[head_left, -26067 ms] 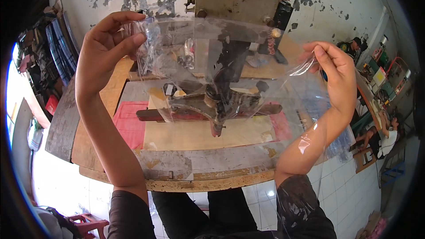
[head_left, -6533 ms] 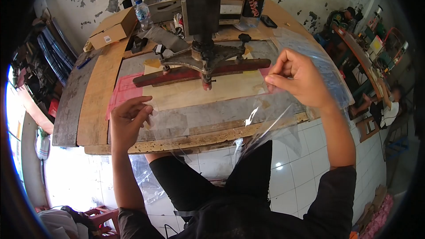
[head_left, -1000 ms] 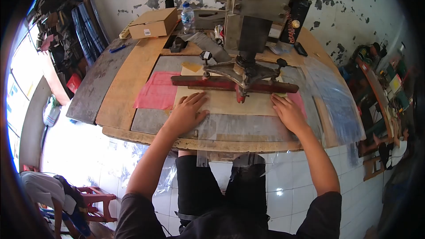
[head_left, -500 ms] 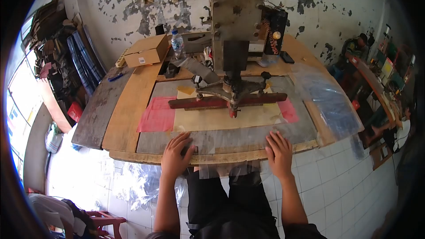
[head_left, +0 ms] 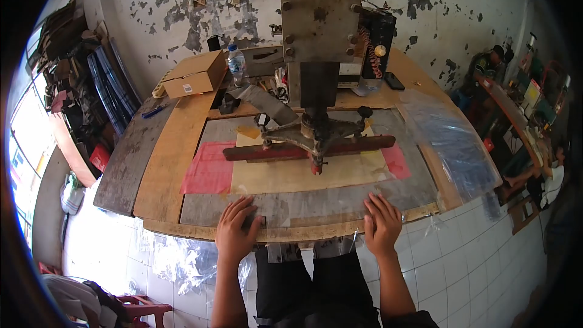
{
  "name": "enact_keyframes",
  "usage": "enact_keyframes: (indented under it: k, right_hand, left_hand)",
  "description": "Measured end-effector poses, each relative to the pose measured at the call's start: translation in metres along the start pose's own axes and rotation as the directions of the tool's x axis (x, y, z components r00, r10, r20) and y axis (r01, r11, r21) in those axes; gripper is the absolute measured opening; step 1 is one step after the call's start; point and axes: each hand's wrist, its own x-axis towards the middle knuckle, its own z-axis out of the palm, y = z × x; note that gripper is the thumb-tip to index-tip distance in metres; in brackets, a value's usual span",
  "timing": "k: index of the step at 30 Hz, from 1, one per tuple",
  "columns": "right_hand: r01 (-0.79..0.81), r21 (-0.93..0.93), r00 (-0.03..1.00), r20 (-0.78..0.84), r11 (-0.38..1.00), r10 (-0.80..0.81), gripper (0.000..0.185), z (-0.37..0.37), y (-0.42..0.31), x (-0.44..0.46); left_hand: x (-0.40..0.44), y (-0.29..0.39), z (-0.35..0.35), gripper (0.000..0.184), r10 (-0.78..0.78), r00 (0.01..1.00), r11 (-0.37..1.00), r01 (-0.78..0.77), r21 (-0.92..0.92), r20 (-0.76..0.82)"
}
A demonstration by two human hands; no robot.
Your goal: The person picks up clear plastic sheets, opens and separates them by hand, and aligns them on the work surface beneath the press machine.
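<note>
My left hand lies palm down at the table's front edge, its fingers apart on the grey board. To the right, my right hand rests flat in the same way at that edge. Between them, a clear plastic sheet spreads over the board and hangs past the edge; its outline is hard to see. Beyond the hands lies a cream sheet with a pink piece at its left. Above it stands a metal press with a long red-brown bar.
A cardboard box, a water bottle and a phone are at the back. Clear plastic sheets lie at the right. Loose plastic is on the floor. Two people are at the far right.
Both hands have drawn back from the cream sheet to the table's front edge, and the clear sheet has slid toward me. Over the last half second the view has shifted slightly.
</note>
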Motion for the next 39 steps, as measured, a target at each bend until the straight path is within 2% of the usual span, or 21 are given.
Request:
enact_keyframes:
  k: [5, 13, 19, 39]
  right_hand:
    - [0.011, -0.02, 1.0, -0.005, 1.0, -0.011, 0.033, 0.001, -0.001, 0.001]
    - [0.045, -0.009, 0.993, -0.107, 0.999, -0.046, 0.032, 0.009, 0.003, -0.001]
    - [0.071, -0.019, 0.981, -0.178, 0.997, -0.074, 0.033, 0.014, 0.004, -0.002]
    - [0.081, -0.032, 0.978, -0.19, 0.996, -0.086, 0.038, 0.017, 0.006, -0.004]
  left_hand:
    - [0.001, 0.004, 0.002, 0.021, 0.004, 0.997, 1.0, -0.004, -0.002, -0.073]
    - [-0.001, -0.001, 0.007, 0.011, 0.096, 0.979, 0.993, -0.081, 0.092, -0.178]
    - [-0.003, -0.005, 0.008, 0.011, 0.103, 0.977, 0.993, -0.089, 0.082, -0.187]
    - [-0.003, -0.007, 0.011, 0.01, 0.111, 0.975, 0.992, -0.096, 0.086, -0.192]
